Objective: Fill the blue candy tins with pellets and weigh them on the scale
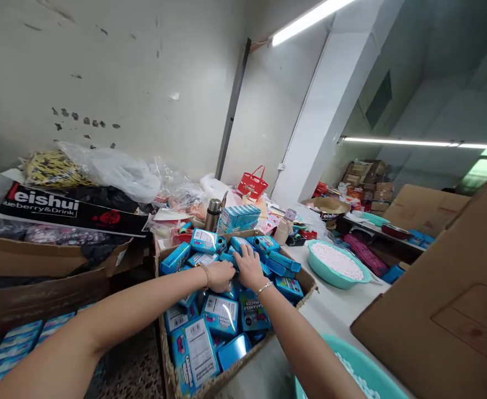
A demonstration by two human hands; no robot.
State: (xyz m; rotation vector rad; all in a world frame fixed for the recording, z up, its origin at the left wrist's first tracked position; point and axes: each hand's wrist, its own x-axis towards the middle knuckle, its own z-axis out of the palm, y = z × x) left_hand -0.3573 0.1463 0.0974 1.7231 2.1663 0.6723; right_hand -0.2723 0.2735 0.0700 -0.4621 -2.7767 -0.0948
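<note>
Pressing right hand [249,267] flat, fingers spread, on the heaped blue boxes [222,316], seemingly steadying them, with left hand [220,275] curled alongside, grasp unclear.

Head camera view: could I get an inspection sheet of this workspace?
Surface: white table, partly bare.
Job's things: small blue boxes heaped in an open cardboard carton.
Clutter: teal basin of white pieces, steel flask, red bag, plastic bags.
Hands: left hand curled among the boxes; right hand flat on them.
Cables: nothing seen.
Surroundings: white wall, strip lights, stacked cartons behind.
</note>
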